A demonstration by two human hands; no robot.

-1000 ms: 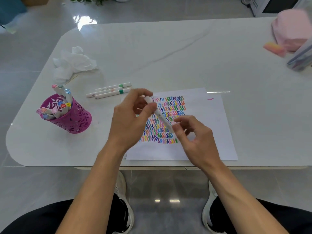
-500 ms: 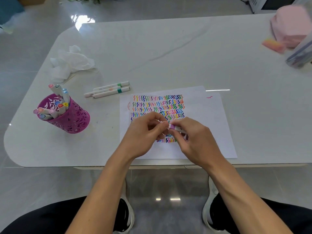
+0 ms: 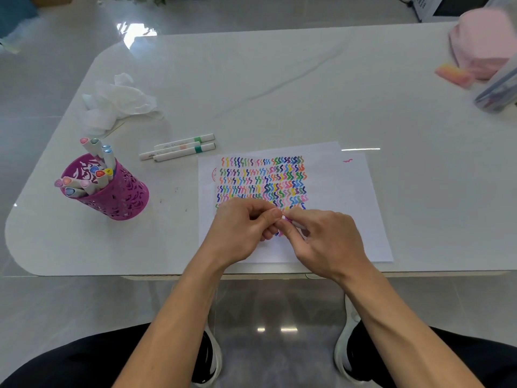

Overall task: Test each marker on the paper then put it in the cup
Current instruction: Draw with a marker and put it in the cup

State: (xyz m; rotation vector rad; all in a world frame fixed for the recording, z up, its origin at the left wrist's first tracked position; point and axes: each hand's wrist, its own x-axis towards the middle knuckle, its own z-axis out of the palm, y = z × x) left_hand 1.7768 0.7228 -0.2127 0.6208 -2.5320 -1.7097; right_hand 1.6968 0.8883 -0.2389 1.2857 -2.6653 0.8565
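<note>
Magenta cup (image 3: 124, 198) holds cluster of capped markers (image 3: 98, 153).

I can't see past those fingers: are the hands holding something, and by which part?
A marker: the right hand grips its barrel, the left hand pinches its end, perhaps the cap; fingers hide most of it.

1. Left hand (image 3: 240, 233): back turned up, fingers curled, thumb and forefinger pinching one end of the marker (image 3: 293, 223).
2. Right hand (image 3: 328, 243): back turned up, fingers curled round the marker's other end.
3. The fingertips of both hands touch.
4. Both bare forearms reach forward and converge.
</note>
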